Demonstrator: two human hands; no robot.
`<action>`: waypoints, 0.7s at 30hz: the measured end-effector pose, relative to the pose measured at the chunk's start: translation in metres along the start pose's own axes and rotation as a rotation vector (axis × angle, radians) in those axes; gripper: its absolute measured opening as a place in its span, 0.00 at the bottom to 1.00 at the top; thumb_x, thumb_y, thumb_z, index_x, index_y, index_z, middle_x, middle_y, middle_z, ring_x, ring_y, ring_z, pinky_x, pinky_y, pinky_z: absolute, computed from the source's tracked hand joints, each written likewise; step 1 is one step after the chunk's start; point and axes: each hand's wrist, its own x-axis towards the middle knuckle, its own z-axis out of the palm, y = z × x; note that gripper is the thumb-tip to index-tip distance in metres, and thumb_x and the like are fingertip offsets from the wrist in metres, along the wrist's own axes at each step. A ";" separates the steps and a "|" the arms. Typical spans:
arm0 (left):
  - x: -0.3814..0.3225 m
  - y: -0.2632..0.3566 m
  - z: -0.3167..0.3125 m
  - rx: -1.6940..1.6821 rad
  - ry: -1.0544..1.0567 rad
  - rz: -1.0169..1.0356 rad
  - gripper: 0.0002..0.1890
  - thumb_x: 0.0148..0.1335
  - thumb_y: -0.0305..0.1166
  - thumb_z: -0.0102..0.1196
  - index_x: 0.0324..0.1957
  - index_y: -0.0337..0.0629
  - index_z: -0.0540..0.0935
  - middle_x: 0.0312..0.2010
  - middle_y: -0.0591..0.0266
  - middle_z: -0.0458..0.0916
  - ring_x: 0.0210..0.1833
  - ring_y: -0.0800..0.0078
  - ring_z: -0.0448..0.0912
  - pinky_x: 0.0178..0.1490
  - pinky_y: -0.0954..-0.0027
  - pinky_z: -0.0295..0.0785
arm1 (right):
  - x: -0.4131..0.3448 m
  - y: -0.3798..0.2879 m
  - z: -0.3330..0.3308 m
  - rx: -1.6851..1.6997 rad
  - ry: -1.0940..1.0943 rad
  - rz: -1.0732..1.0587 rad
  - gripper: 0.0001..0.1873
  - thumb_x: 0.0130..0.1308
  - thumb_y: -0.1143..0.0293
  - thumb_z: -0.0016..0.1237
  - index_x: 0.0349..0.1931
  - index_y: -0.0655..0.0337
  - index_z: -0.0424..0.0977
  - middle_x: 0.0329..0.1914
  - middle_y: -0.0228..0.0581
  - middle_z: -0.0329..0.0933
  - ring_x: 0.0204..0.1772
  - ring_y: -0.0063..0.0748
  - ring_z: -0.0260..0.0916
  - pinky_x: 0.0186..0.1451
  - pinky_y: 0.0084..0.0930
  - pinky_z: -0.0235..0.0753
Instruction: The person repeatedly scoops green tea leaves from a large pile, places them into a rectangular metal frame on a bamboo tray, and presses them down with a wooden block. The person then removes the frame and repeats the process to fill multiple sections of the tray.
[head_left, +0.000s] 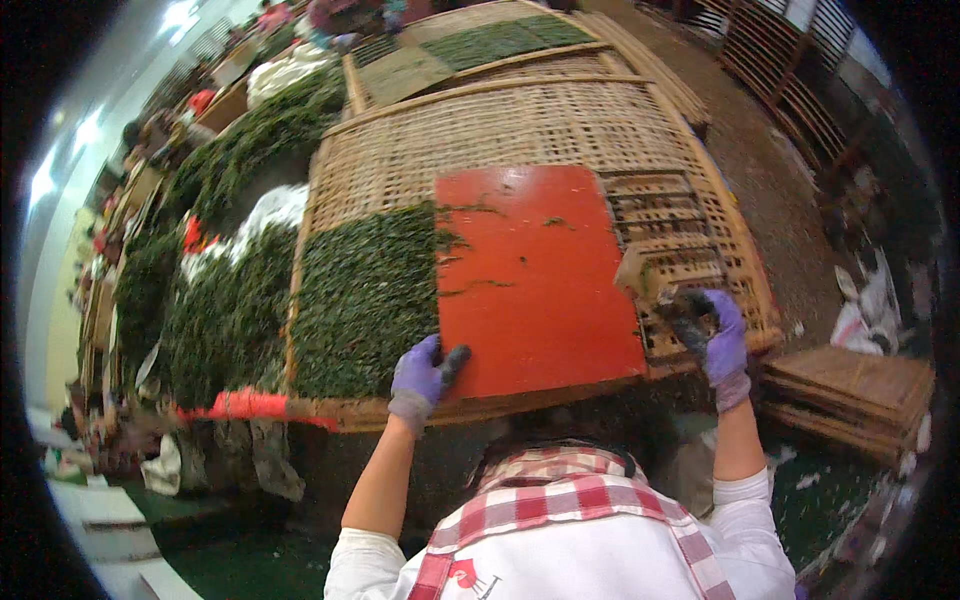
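My left hand, in a purple glove with dark finger coating, is at the near left corner of a flat red board. Its thumb lies over the board, apart from the fingers. Left of the board is a flat rectangular layer of dark green strands, perhaps seaweed; a few stray bits lie on the red surface. My right hand, gloved alike, is right of the board with curled fingers at a small tan flat piece, which it seems to pinch. Beneath that hand lies a dark slatted frame.
Everything rests on a large woven bamboo rack. Dark green heaps pile up along its left side. Stacked wooden boards stand at the near right. Another rack with a green layer lies beyond, and people are at the far left.
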 end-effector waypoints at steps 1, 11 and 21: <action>-0.003 0.004 -0.003 0.173 0.062 0.037 0.16 0.60 0.38 0.59 0.45 0.38 0.80 0.34 0.56 0.83 0.36 0.66 0.80 0.42 0.64 0.74 | 0.006 0.002 0.013 -0.065 -0.050 -0.070 0.20 0.48 0.74 0.64 0.44 0.61 0.76 0.41 0.38 0.77 0.46 0.35 0.74 0.50 0.30 0.74; 0.051 0.036 0.010 0.755 0.236 0.315 0.29 0.54 0.34 0.59 0.60 0.47 0.70 0.51 0.51 0.76 0.48 0.52 0.76 0.46 0.57 0.74 | 0.093 0.011 0.136 -0.470 -0.352 -0.224 0.15 0.56 0.62 0.56 0.41 0.58 0.75 0.37 0.45 0.74 0.45 0.49 0.72 0.48 0.43 0.71; 0.204 0.007 0.024 0.533 0.241 0.376 0.14 0.56 0.25 0.49 0.45 0.45 0.78 0.41 0.48 0.78 0.43 0.49 0.78 0.45 0.55 0.75 | 0.129 0.024 0.163 -0.360 -0.295 -0.272 0.17 0.52 0.70 0.52 0.44 0.62 0.74 0.41 0.51 0.74 0.47 0.56 0.70 0.48 0.44 0.71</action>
